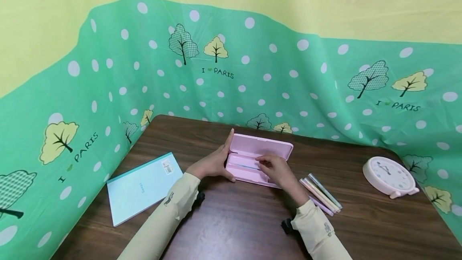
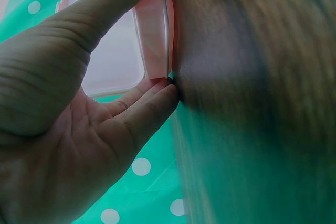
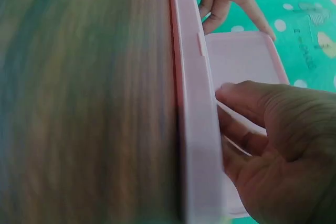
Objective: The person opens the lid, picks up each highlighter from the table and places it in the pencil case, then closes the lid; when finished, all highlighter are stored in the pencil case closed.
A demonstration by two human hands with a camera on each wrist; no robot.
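Note:
A pink pencil case (image 1: pixel 247 179) lies on the table with its lid (image 1: pixel 260 146) raised toward the back. My left hand (image 1: pixel 213 163) grips the case's left end, thumb at the front corner and fingers at the back by the lid. Inside the case is a slim light-blue pen (image 1: pixel 245 166). My right hand (image 1: pixel 276 168) reaches over the front wall into the right part of the case, fingers bent beside the pen's right end. In the right wrist view the wall hides those fingertips (image 3: pixel 226 92) partly, and I cannot tell whether they pinch the pen.
Several pastel pens (image 1: pixel 322 193) lie right of the case, beside my right forearm. Farther right is a round white clock (image 1: pixel 390 176). A light-blue notebook (image 1: pixel 144 187) lies on the left of the dark wooden table (image 1: pixel 231 224). A green dotted curtain (image 1: pixel 223 91) hangs behind.

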